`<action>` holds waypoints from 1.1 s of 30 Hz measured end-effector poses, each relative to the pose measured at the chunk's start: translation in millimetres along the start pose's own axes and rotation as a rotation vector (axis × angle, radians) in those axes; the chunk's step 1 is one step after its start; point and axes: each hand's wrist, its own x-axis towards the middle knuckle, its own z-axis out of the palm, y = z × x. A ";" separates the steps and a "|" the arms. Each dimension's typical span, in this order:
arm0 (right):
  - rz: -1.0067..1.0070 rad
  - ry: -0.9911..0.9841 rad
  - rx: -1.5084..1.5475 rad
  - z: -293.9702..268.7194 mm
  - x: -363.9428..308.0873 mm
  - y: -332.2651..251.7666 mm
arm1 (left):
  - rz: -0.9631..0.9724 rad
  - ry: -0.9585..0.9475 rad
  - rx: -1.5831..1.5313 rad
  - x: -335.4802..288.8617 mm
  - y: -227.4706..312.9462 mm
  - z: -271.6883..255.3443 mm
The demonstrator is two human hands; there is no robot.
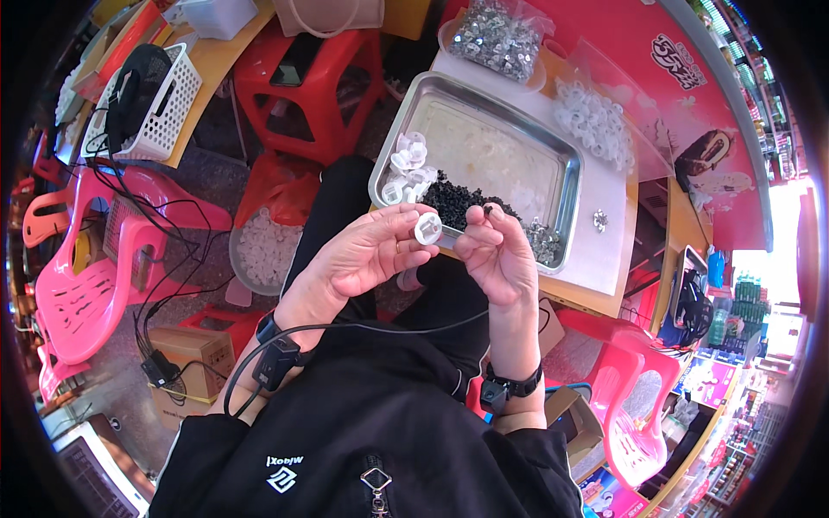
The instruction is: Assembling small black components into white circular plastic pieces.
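Observation:
Between thumb and fingers, my left hand (367, 250) holds a round white plastic part (428, 229), its hollow inner side facing up. Close by on the right, my right hand (501, 255) is closed in a pinch around a small black piece (489, 208), mostly covered by the fingertips. Both hands are over the near edge of a shallow metal tray (509, 142). In it lie white plastic parts (409, 162) at the left, a heap of small black pieces (451, 200) along the near side, and small metal pieces (544, 243) at the near right corner.
Beyond the tray sits a bag of metal pieces (496, 41); a clear bag of white rings (594, 121) lies right of it. A few metal pieces (600, 221) rest on the white tabletop (596, 259). A tub of white parts (268, 246) and red stool (306, 95) stand left.

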 end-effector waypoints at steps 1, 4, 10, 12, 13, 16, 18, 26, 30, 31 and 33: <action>-0.041 -0.029 -0.044 -5.3 1.3 0.0 | 0.000 -0.001 0.002 0.0 -0.5 -0.4; -0.111 -0.042 -0.130 -11.0 2.6 -1.5 | -0.005 0.016 0.003 -0.5 -1.5 -0.8; -0.179 0.079 -0.238 -4.6 -1.5 -1.5 | -0.006 0.029 0.005 -1.3 -2.9 -1.5; -0.177 0.080 -0.246 -4.2 -2.5 -1.6 | -0.007 0.026 0.005 -1.7 -3.8 -1.8; -0.183 0.071 -0.248 -4.4 -2.8 -1.2 | -0.007 0.024 0.006 -1.9 -4.2 -1.8; -0.206 0.073 -0.265 -4.2 -3.8 0.4 | -0.011 0.027 0.011 -2.4 -4.6 -1.3; -0.221 0.084 -0.281 -3.7 -5.4 1.4 | -0.010 0.023 0.011 -3.0 -4.4 -0.8; -0.297 0.077 -0.411 -0.4 -10.9 2.7 | 0.002 0.050 -0.007 -4.5 -6.6 3.4; -0.283 0.090 -0.443 5.7 -14.5 4.8 | 0.009 0.024 -0.001 -5.8 -6.2 3.6; -0.286 0.070 -0.463 6.0 -15.4 5.5 | 0.010 0.003 0.004 -6.1 -6.2 3.5; -0.288 0.051 -0.481 6.8 -16.3 6.9 | -0.001 0.010 0.011 -6.7 -6.1 5.5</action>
